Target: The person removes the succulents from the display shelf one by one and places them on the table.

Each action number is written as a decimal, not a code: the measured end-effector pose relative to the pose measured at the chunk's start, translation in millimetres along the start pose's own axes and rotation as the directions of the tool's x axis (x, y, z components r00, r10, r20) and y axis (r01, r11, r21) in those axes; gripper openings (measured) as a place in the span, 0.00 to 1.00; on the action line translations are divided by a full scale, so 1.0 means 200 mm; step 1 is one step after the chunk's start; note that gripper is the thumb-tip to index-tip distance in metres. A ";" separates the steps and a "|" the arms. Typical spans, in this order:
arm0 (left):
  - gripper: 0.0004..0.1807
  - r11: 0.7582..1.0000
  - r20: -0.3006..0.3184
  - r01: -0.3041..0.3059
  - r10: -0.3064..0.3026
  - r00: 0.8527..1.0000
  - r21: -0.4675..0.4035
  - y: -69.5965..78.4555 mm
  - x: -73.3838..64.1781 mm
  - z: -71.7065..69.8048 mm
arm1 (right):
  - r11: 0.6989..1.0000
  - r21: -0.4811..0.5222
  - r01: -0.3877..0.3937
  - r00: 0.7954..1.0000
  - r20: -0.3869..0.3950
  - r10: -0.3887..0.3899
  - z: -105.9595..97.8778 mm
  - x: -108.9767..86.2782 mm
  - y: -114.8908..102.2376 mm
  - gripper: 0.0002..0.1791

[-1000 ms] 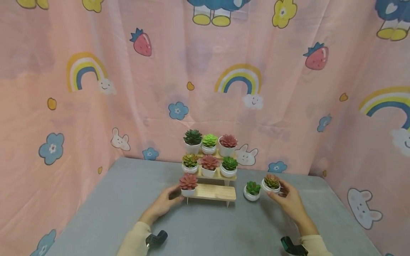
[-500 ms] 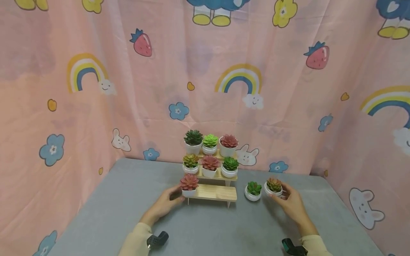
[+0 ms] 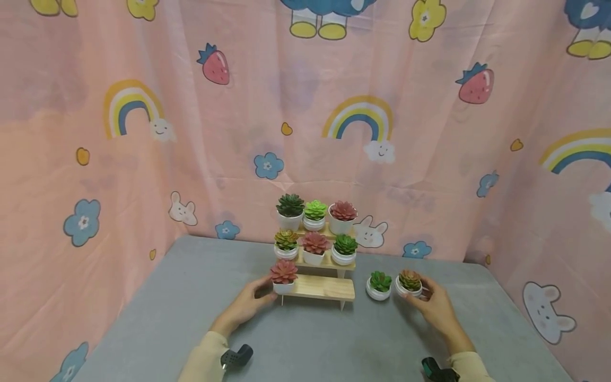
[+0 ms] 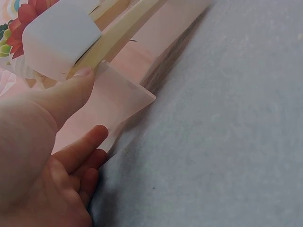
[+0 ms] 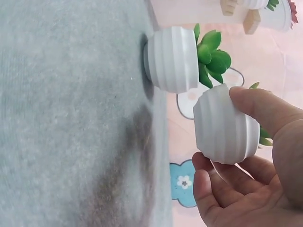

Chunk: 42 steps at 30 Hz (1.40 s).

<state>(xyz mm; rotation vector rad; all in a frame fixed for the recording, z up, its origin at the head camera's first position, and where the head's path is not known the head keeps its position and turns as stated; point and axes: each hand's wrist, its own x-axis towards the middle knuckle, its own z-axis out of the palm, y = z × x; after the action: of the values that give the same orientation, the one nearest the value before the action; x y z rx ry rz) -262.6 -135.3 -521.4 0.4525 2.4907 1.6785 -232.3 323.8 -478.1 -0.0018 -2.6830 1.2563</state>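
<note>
In the head view, my right hand point(image 3: 435, 305) grips a white ribbed pot with an orange-green succulent point(image 3: 409, 281). The right wrist view shows this pot point(image 5: 225, 125) raised off the table, thumb on one side and curled fingers on the other. Close beside it stands a white pot with a green succulent point(image 3: 379, 286). At the left end of a tiered wooden stand point(image 3: 324, 287), my left hand point(image 3: 244, 303) touches the lowest shelf's edge with its thumb point(image 4: 78, 85). Its other fingers lie loosely near the pale leg point(image 4: 120, 92). A red succulent in a white pot point(image 3: 284, 276) sits there.
Two upper tiers hold more potted succulents, including a dark green one point(image 3: 290, 205) and a bright green one point(image 3: 314, 211). Behind the grey table point(image 3: 305, 345) hangs a pink printed curtain point(image 3: 305, 79).
My right hand has lowered the orange-green succulent a little, so it now hangs about level with the green one beside it. The left hand keeps its place at the stand; the view shifts slightly.
</note>
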 end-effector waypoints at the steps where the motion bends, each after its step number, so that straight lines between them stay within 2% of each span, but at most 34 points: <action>1: 0.33 1.000 0.000 -0.002 0.002 1.000 0.004 0.00 0.00 0.00 | 1.000 0.000 -0.003 1.000 0.002 0.003 0.00 0.00 0.00 0.41; 19: 0.33 1.000 0.013 0.004 -0.004 1.000 0.004 0.02 -0.01 0.00 | 0.988 -0.044 -0.147 0.988 0.037 0.149 0.05 0.00 0.10 0.42; 28: 0.33 1.000 0.006 -0.011 0.011 1.000 -0.006 0.01 0.00 0.02 | 0.986 -0.072 -0.149 0.987 0.052 0.153 0.03 0.02 0.13 0.42; 42: 0.33 0.999 0.009 -0.043 0.043 0.999 0.006 -0.01 0.00 0.00 | 0.981 -0.093 -0.168 0.979 0.100 0.177 0.01 0.04 0.11 0.45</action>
<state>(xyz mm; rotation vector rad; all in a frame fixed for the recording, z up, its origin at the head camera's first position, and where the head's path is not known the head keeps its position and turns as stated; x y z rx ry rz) -264.0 -136.2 -523.7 0.5160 2.4985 1.6804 -241.4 336.9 -494.0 -0.1876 -2.8809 1.2212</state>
